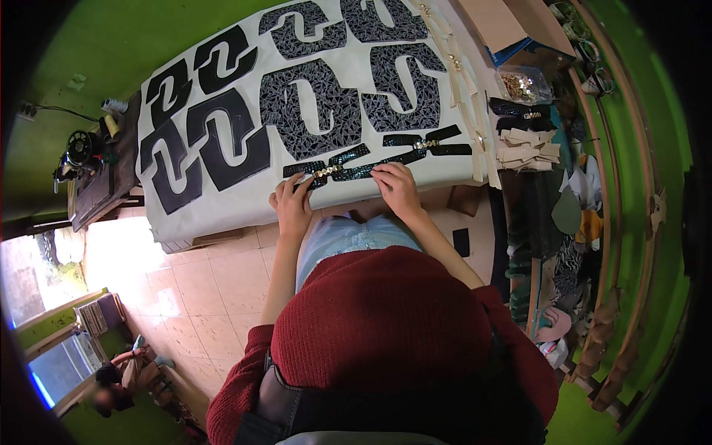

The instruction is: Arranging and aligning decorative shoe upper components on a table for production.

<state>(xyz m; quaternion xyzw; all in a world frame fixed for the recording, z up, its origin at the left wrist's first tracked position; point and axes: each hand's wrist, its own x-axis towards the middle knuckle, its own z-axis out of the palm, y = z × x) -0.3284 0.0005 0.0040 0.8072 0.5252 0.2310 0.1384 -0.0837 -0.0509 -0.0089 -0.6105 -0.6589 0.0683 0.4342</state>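
Observation:
A black, shiny, scaly-textured strap piece with a gold ornament at its middle lies near the front edge of the white-covered table. My left hand has its fingers closed on the strap's left end, close to the ornament. At the right end, the fingers of my right hand pinch the strap, the thumb partly hidden. A similar black strap piece, also with a gold ornament, lies flat just beyond my right hand.
Several patterned S-shaped cutouts and plain black ones cover the table. Beige strips with gold ornaments run along its right side. Beyond are black strap pieces, stacked beige pieces, a clear tray of small parts and a cardboard box.

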